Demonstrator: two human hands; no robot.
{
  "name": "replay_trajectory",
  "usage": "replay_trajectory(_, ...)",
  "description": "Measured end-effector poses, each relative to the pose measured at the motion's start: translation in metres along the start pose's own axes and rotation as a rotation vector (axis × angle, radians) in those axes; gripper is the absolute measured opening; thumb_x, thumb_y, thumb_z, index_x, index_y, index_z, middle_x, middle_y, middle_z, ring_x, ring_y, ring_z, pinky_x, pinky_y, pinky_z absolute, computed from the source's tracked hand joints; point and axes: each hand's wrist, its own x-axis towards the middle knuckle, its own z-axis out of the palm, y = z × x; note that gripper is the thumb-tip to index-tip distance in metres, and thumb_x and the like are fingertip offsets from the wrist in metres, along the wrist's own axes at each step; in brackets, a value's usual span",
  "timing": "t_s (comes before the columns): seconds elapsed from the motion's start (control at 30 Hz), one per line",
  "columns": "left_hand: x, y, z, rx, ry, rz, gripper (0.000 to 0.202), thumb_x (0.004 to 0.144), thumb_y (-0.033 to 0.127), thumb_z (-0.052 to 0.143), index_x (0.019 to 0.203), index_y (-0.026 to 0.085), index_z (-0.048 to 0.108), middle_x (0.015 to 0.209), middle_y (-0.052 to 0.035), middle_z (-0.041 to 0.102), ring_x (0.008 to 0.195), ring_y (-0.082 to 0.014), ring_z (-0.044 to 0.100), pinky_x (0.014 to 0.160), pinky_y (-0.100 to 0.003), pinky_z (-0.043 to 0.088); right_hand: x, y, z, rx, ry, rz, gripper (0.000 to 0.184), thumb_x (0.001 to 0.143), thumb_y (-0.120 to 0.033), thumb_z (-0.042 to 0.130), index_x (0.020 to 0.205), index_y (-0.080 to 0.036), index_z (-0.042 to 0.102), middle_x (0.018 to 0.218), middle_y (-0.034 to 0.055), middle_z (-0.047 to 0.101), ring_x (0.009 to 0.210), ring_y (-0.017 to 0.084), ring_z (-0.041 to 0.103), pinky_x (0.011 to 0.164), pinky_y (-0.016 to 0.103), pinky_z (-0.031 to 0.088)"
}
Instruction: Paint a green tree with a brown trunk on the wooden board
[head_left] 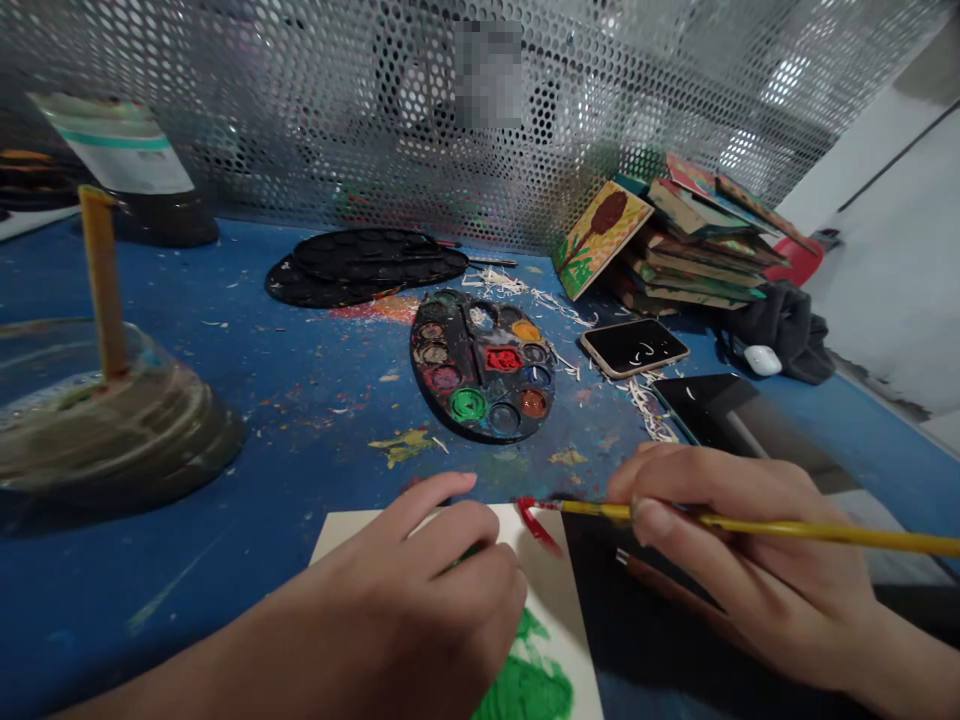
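Note:
My right hand pinches a yellow-handled paintbrush, held nearly level. Its red tip touches the top right corner of a cream sheet, where a short red stroke shows. Across the sheet's left part lies my left hand, index finger stretched out and apart from the other bent fingers, with no object visible in it. It hides much of the sheet. A green painted patch shows below it. Beyond the hands sits a black paint palette with wells of green, red, orange and other colours.
At left stands a blurred container of murky water with a yellow stick in it. Farther back are dark palettes, a jar and stacked painted panels. A phone and a dark tablet-like device lie right.

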Motion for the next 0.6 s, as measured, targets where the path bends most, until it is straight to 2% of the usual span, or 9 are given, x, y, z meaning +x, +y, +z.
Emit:
replay_trajectory(0.17,-0.0028,-0.0006,0.0015,-0.015,0.012,-0.006,0.024,0.081,0.006,0.048,0.093,0.021,0.062,0.086,0.0040,0.064,0.083,-0.0194,0.051,0.111,-0.040,0.016,-0.0004,-0.0003,-0.0017,-0.010,-0.028,0.015,0.012,0.094,-0.021,0.050,0.084,-0.022,0.055,0.078,-0.0002,0.068,0.068,0.012,0.065,0.059,0.020,0.050)
replay_trajectory(0.3,-0.0021,-0.0006,0.0020,-0.023,-0.030,-0.009,0.029,0.079,0.003,0.045,0.093,0.022,0.063,0.084,0.0043,0.063,0.082,-0.0189,0.051,0.112,-0.039,0.014,-0.0011,-0.0019,-0.0055,-0.026,-0.047,0.025,0.016,0.095,-0.024,0.048,0.081,-0.022,0.055,0.074,-0.0001,0.067,0.067,0.012,0.064,0.055,0.020,0.048)
replay_trajectory(0.5,-0.0016,0.0013,0.0031,-0.050,0.103,-0.019,0.028,0.081,0.006,0.043,0.091,0.021,0.064,0.078,0.0040,0.064,0.077,-0.0185,0.051,0.110,-0.037,0.019,-0.0004,-0.0037,-0.0077,-0.004,-0.071,0.032,0.020,0.096,-0.024,0.045,0.077,-0.022,0.052,0.068,-0.0024,0.062,0.063,0.010,0.061,0.057,0.020,0.047)
replay_trajectory(0.6,-0.0024,0.0001,0.0034,-0.069,0.078,-0.024,0.028,0.081,0.006,0.044,0.092,0.022,0.064,0.079,0.0047,0.064,0.077,-0.0180,0.052,0.111,-0.037,0.017,-0.0011,-0.0039,-0.0078,0.031,-0.078,0.056,0.023,0.097,-0.025,0.044,0.075,-0.021,0.049,0.066,-0.0028,0.060,0.061,0.010,0.058,0.056,0.021,0.044)
